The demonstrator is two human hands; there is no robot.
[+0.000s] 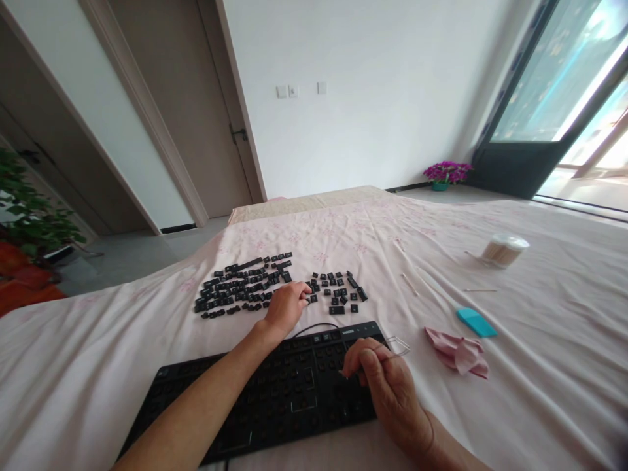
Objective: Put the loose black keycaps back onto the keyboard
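A flat black keyboard (275, 392) lies under both my forearms, its matte bed stripped of most caps so that shallow square wells show. It rests on a soft, wrinkled pink cloth (98, 353) with a faint floral print, which covers the counter.

Just past my left hand (287, 306) lies a scatter of small black keycaps (240, 288), squarish and glossy, with one long bar among them; a smaller cluster (341, 291) sits to that hand's right. My left hand is stretched forward from a straight arm, palm down, fingers curled loosely with the tips touching a cap at the edge of the scatter.

My right hand (380, 379) hovers over the keyboard's right end, wrist bent, fingers closed around a thin wire keycap puller (397, 345) whose loop sticks out beyond my knuckles.

To the right of that hand lie a crumpled pink rag (458, 353) and a flat turquoise block (477, 322). Farther off is a round clear tub of cotton swabs (505, 250), with a few loose sticks (409, 283) between it and the keycaps.
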